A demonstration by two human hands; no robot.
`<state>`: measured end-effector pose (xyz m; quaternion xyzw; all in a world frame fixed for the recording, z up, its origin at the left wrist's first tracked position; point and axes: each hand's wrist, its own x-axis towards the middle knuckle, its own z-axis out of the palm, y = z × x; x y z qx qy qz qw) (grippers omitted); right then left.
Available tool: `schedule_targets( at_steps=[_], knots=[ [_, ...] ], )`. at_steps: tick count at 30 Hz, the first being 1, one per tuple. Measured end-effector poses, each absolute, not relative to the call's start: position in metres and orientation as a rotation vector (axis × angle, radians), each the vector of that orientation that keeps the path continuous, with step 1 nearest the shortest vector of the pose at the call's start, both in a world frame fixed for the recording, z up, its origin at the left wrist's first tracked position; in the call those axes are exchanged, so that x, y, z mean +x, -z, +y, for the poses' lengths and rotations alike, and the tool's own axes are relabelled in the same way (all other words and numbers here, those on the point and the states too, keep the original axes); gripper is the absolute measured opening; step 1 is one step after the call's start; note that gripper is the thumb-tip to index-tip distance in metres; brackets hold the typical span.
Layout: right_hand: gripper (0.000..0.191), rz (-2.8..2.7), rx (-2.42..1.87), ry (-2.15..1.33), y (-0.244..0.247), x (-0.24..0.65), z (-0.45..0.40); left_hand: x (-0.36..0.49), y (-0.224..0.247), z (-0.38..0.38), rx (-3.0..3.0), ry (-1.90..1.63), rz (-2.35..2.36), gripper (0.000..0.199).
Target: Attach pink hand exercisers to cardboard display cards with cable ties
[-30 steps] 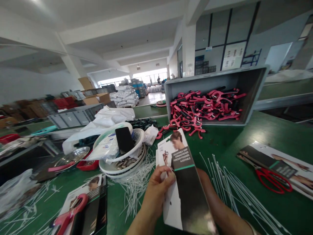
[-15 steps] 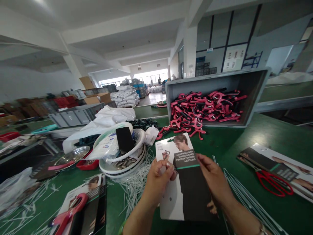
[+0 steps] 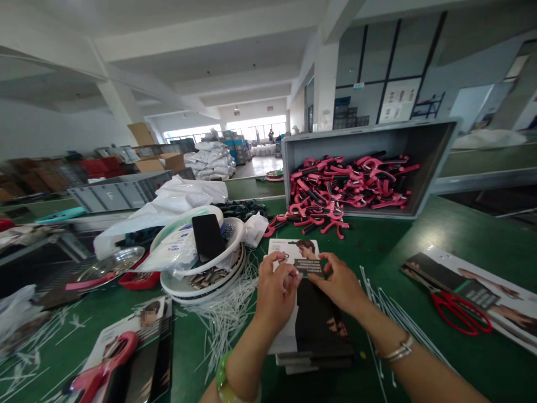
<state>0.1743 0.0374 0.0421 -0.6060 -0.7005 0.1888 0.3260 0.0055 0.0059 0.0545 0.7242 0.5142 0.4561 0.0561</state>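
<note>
A printed cardboard packaging card, white and black with grip strengthener lettering, lies on top of a small stack of cards in front of me. My left hand is over its upper left part, fingers bent and tips close together. Whether something small is pinched there I cannot make out. At the card's upper right, my right hand touches it with thumb and forefinger apart; the printed lettering shows between them.
A grey crate of pink-and-black hand grips stands behind. White plastic ties lie left, more right. Red-handled scissors rest on cards at right. Bowls with a phone and a hand grip on cards are at left.
The card has gone from raised and tilted up to lying on the stack. My right hand has moved from its right edge up towards its upper right corner.
</note>
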Motion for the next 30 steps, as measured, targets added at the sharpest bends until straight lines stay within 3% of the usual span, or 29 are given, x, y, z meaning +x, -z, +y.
schedule_targets(
  at_steps=[4, 8, 13, 17, 23, 30],
  knots=[
    [0.036, -1.973, -1.747, -0.299, -0.048, 0.201, 0.047, -0.011, -0.047, -0.004, 2.120, -1.207, 1.358, 0.011],
    [0.023, -1.991, -2.127, -0.260, -0.052, 0.263, 0.068, -0.036, -0.034, -0.023, 1.997, -1.219, 1.472, 0.019],
    [0.021, -1.994, -2.332, -0.422, -0.029, 0.300, 0.092, -0.048, -0.015, -0.031, 1.578, -1.108, 1.763, 0.058],
    [0.012, -1.976, -2.314, -0.520, -0.005, 0.290, 0.106, -0.047, -0.008, -0.022, 1.371, -1.073, 1.662, 0.070],
    [0.027, -1.816, -2.192, -0.674, -0.002, 0.295, 0.104, -0.046, -0.009, -0.017, 1.279, -1.132, 1.596, 0.056],
    [0.021, -1.473, -2.025, -0.881, -0.015, 0.317, 0.083, -0.045, -0.011, -0.016, 1.123, -1.185, 1.491, 0.056]
  ],
)
